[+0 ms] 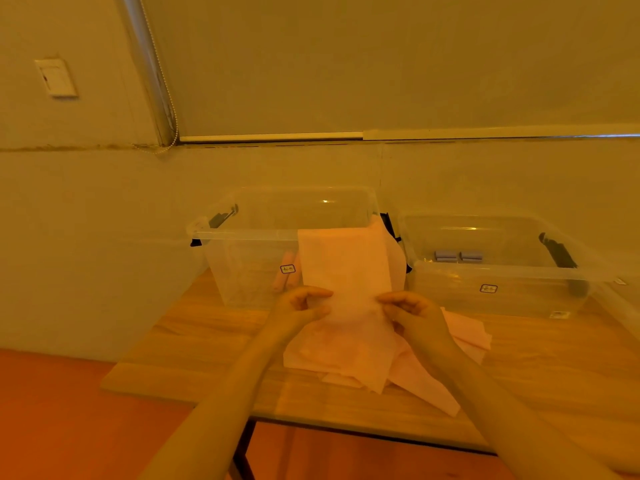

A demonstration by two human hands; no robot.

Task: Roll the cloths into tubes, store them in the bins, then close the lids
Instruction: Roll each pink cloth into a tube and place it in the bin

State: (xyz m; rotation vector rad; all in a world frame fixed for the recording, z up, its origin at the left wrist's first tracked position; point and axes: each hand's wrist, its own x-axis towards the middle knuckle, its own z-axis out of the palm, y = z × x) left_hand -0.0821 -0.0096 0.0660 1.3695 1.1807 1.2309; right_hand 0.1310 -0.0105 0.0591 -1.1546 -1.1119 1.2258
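A pale pink cloth stands upright in the air in front of the left clear bin. My left hand pinches its lower left edge and my right hand pinches its lower right edge. Below my hands a loose pile of pink cloths lies on the wooden table. Inside the left bin, two pink rolled cloths lean together. The right clear bin holds two grey-blue rolls. Both bins stand without lids on them.
The bins sit side by side at the back of the table against a pale wall. Black latch handles hang on the bins' ends. The table's front edge runs above an orange floor, with a dark table leg below.
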